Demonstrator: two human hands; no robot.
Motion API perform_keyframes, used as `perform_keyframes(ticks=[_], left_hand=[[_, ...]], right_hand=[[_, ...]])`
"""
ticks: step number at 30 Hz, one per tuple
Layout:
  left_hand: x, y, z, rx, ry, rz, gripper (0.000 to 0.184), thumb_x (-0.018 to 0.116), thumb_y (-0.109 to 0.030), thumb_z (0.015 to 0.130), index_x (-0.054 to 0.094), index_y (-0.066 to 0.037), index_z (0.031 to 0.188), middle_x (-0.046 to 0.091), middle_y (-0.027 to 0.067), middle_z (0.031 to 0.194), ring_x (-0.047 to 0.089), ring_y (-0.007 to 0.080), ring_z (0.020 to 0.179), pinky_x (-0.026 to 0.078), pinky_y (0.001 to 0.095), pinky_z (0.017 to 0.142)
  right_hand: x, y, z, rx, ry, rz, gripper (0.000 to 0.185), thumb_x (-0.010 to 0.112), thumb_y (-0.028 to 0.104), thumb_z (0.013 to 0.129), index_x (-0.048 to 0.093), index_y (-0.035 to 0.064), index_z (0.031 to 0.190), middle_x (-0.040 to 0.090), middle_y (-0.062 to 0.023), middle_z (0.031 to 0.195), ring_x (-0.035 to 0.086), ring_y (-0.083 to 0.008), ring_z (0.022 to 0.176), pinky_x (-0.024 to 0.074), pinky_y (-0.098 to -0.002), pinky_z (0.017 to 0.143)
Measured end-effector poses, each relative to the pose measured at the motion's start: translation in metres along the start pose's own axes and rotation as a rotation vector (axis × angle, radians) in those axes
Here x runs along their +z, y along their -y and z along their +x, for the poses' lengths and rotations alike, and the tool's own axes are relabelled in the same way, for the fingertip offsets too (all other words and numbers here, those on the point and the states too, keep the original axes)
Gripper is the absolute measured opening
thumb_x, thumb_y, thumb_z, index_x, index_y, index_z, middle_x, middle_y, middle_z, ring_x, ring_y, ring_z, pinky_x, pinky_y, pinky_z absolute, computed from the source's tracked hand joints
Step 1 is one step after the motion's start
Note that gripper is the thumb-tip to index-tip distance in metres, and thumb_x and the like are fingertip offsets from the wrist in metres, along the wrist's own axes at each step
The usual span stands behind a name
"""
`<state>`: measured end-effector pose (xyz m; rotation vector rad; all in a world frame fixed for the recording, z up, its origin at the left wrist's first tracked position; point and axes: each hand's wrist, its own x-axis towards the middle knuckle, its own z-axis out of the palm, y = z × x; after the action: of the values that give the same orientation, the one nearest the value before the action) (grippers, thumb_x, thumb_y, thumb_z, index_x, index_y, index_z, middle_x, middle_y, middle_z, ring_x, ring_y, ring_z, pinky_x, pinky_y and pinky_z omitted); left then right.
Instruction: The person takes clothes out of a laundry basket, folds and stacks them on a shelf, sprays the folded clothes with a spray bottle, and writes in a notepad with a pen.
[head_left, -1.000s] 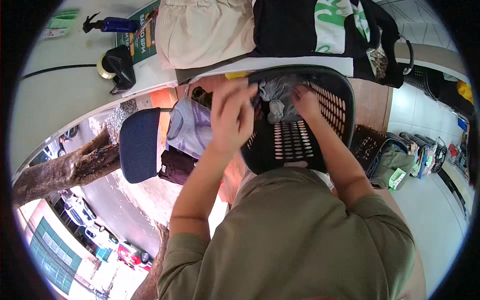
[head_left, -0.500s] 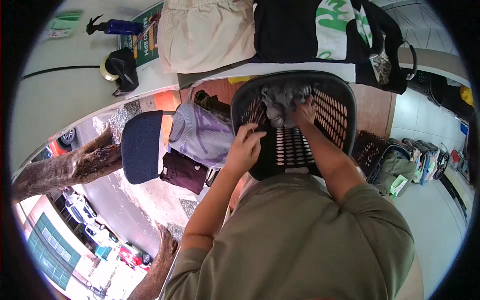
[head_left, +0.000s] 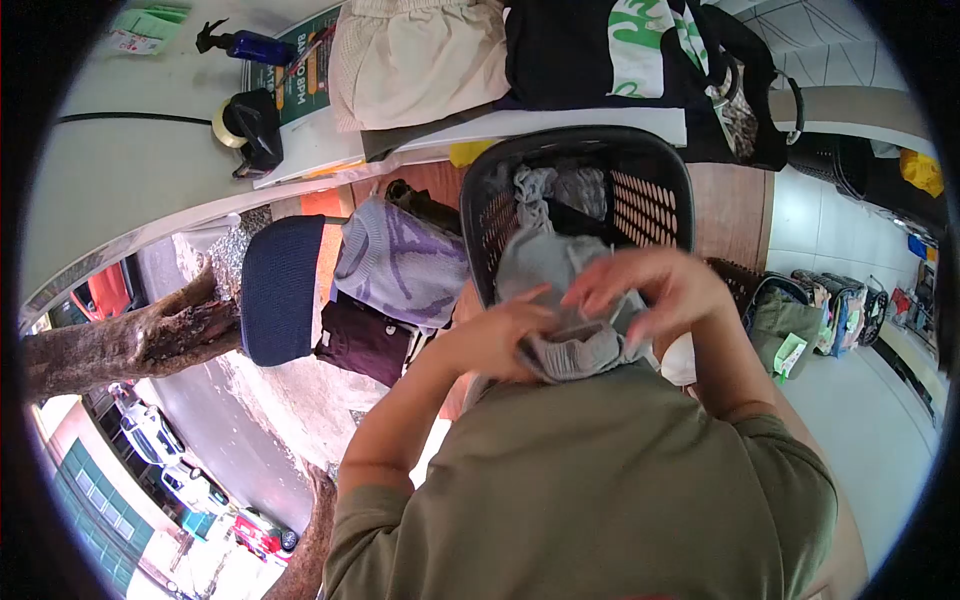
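Observation:
A grey garment (head_left: 555,258) with a ribbed band (head_left: 582,352) is stretched from inside the black laundry basket (head_left: 478,240) towards my body. Its kind is hard to make out. At its left edge, my left hand (head_left: 505,338) is closed on the cloth, with some fingertips hidden. Above its right side, my right hand (head_left: 668,288) is blurred, with thumb and fingers apart. More crumpled grey cloth (head_left: 580,190) lies at the far end of the basket.
Beige shorts (head_left: 425,60) and a black printed garment (head_left: 560,60) lie on the white table (head_left: 160,180), near a tape dispenser (head_left: 255,130) and blue spray bottle (head_left: 262,48). At left, a chair (head_left: 283,290) holds a purple-grey sweater (head_left: 405,265). Hanging clothes (head_left: 830,300) are at right.
The grey garment has come up from the basket's far end towards my body. My right hand has drawn back from inside the basket, and my left hand has moved onto the cloth.

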<state>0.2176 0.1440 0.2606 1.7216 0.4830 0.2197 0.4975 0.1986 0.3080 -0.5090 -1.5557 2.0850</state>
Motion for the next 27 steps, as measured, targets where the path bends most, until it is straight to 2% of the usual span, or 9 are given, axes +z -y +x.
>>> perform_keyframes(ticks=[2, 4, 7, 9, 12, 15, 22, 25, 27], left_hand=[[-0.005, -0.009, -0.037, 0.078, -0.147, -0.163, 0.083, 0.084, -0.014, 0.058, 0.052, -0.002, 0.133, 0.059, 0.018, 0.127, 0.056, 0.034, 0.121, 0.027, 0.0523, 0.116], [0.0, -0.008, -0.098, 0.045, -0.387, -0.45, 0.084, 0.084, -0.013, 0.057, 0.052, -0.001, 0.133, 0.059, 0.0169, 0.128, 0.056, 0.0319, 0.122, 0.029, 0.0505, 0.116], [0.013, -0.025, -0.173, -0.015, -0.845, -0.717, 0.082, 0.083, -0.016, 0.059, 0.052, -0.001, 0.134, 0.059, 0.0169, 0.129, 0.055, 0.032, 0.123, 0.029, 0.0501, 0.116], [0.026, -0.042, -0.202, -0.025, -1.074, -0.781, 0.081, 0.082, -0.018, 0.06, 0.052, -0.001, 0.134, 0.058, 0.0169, 0.13, 0.054, 0.0321, 0.124, 0.029, 0.0499, 0.115], [0.051, -0.06, -0.22, -0.049, -1.307, -0.815, 0.08, 0.081, -0.02, 0.062, 0.052, -0.002, 0.134, 0.057, 0.0168, 0.131, 0.053, 0.0323, 0.125, 0.03, 0.0496, 0.115], [0.07, -0.067, -0.221, -0.07, -1.438, -0.844, 0.079, 0.08, -0.023, 0.064, 0.051, -0.002, 0.135, 0.057, 0.0168, 0.132, 0.052, 0.0324, 0.126, 0.03, 0.0493, 0.115], [0.082, -0.067, -0.219, -0.051, -1.551, -0.882, 0.077, 0.078, -0.029, 0.068, 0.051, -0.003, 0.135, 0.055, 0.0168, 0.134, 0.05, 0.0327, 0.128, 0.03, 0.0486, 0.114], [0.085, -0.066, -0.218, -0.041, -1.573, -0.884, 0.076, 0.077, -0.031, 0.07, 0.05, -0.004, 0.136, 0.054, 0.0167, 0.135, 0.049, 0.0329, 0.129, 0.031, 0.0482, 0.114], [0.088, -0.069, -0.218, -0.031, -1.594, -0.887, 0.075, 0.076, -0.033, 0.072, 0.05, -0.004, 0.136, 0.054, 0.0167, 0.136, 0.048, 0.033, 0.129, 0.031, 0.048, 0.114]], right_hand=[[-0.032, -0.044, 0.001, 0.148, -0.333, 0.133, 0.029, 0.072, 0.024, 0.088, 0.068, -0.0009, 0.101, 0.068, -0.0078, 0.108, 0.063, -0.0164, 0.098, 0.0495, -0.0311, 0.088], [-0.065, -0.121, 0.022, 0.535, -0.635, -0.443, 0.033, 0.069, 0.029, 0.09, 0.068, -0.0007, 0.102, 0.07, -0.0093, 0.09, 0.065, -0.0191, 0.085, 0.0511, -0.0314, 0.078], [-0.085, -0.313, 0.03, 0.724, -0.287, -1.044, 0.052, 0.072, 0.036, 0.086, 0.059, 0.0066, 0.127, 0.058, -0.019, 0.13, 0.057, -0.0334, 0.117, 0.0469, -0.0403, 0.097], [-0.057, -0.39, 0.048, 0.936, -0.408, -0.787, 0.075, 0.07, 0.04, 0.086, 0.037, 0.0141, 0.148, 0.043, -0.0205, 0.146, 0.045, -0.0337, 0.132, 0.0416, -0.0444, 0.106], [-0.023, -0.396, 0.083, 1.206, -0.437, -0.58, 0.091, 0.069, 0.046, 0.086, 0.018, 0.0168, 0.155, 0.041, -0.0208, 0.147, 0.044, -0.0323, 0.133, 0.0415, -0.0463, 0.106], [-0.027, -0.4, 0.087, 1.336, -0.471, -0.507, 0.091, 0.068, 0.052, 0.085, 0.021, 0.0171, 0.155, 0.035, -0.019, 0.152, 0.043, -0.0336, 0.134, 0.0403, -0.048, 0.108], [-0.06, -0.427, 0.078, 1.219, -0.553, -0.792, 0.107, 0.071, 0.057, 0.074, 0.018, 0.0123, 0.155, 0.038, -0.0212, 0.15, 0.039, -0.0352, 0.136, 0.0369, -0.0455, 0.111], [-0.064, -0.443, 0.113, 1.261, -0.389, -0.596, 0.107, 0.07, 0.054, 0.076, 0.014, 0.0124, 0.156, 0.034, -0.0198, 0.153, 0.039, -0.0344, 0.137, 0.0385, -0.0432, 0.11], [-0.064, -0.449, 0.126, 1.23, -0.599, -0.487, 0.104, 0.072, 0.049, 0.075, 0.017, 0.0118, 0.155, 0.041, -0.0177, 0.149, 0.048, -0.0344, 0.131, 0.0437, -0.0423, 0.106]])
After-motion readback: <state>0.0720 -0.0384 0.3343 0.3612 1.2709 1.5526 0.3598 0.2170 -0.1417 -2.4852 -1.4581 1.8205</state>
